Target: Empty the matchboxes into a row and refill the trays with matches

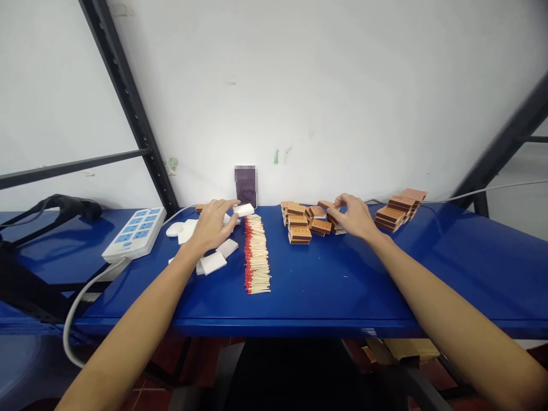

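My left hand (210, 224) pinches a white matchbox tray (244, 210) between thumb and fingertips, just behind a long row of red-tipped matches (257, 257). Below that hand lie several loose white trays (213, 263), partly hidden by my wrist. Over at the right end of a heap of brown matchboxes (300, 234), my right hand (356, 217) closes its thumb and index finger on a brown matchbox (326, 204). My fingers cover part of that box. Whether it has a tray inside I cannot tell.
Stacked matchboxes (401, 210) stand farther right on the blue table (325, 291). A phone (246, 185) leans against the wall. To the left are a white power strip (135, 233), its cable, and a black metal rack post (132, 103).
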`<action>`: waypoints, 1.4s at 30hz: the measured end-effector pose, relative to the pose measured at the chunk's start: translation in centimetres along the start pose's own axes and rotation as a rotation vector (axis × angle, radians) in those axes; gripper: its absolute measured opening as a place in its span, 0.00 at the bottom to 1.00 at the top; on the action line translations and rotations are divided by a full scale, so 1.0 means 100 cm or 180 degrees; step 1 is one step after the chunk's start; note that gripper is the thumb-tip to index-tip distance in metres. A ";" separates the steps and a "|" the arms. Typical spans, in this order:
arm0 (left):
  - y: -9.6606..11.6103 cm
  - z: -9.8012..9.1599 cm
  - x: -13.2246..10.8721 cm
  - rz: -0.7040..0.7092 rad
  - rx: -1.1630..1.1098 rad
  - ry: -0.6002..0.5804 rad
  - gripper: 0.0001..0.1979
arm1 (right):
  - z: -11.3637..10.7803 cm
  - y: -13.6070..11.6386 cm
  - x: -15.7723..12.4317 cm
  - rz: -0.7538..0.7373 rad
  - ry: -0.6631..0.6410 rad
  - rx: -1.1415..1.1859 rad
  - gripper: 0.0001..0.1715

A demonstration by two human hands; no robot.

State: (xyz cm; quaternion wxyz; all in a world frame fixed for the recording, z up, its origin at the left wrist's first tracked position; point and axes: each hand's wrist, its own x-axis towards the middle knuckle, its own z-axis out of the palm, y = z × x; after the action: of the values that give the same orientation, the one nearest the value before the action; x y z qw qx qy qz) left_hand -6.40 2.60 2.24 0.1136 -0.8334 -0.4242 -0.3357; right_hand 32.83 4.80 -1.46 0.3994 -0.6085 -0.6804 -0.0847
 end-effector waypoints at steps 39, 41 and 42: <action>-0.017 0.017 -0.005 -0.0100 0.0669 -0.0906 0.17 | 0.006 -0.095 -0.045 -0.1554 -0.0248 0.0930 0.05; -0.018 0.018 -0.005 -0.0085 0.0668 -0.0917 0.16 | 0.007 -0.099 -0.047 -0.1662 -0.0379 0.0964 0.05; -0.018 0.018 -0.005 -0.0080 0.0666 -0.0917 0.16 | 0.007 -0.100 -0.048 -0.1686 -0.0454 0.0970 0.05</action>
State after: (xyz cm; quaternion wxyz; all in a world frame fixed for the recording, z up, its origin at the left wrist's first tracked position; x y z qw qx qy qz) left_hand -7.21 4.23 0.35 0.1336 -0.8510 -0.4791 -0.1682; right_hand 23.27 -0.88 -1.25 0.4014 -0.3477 -0.8464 -0.0400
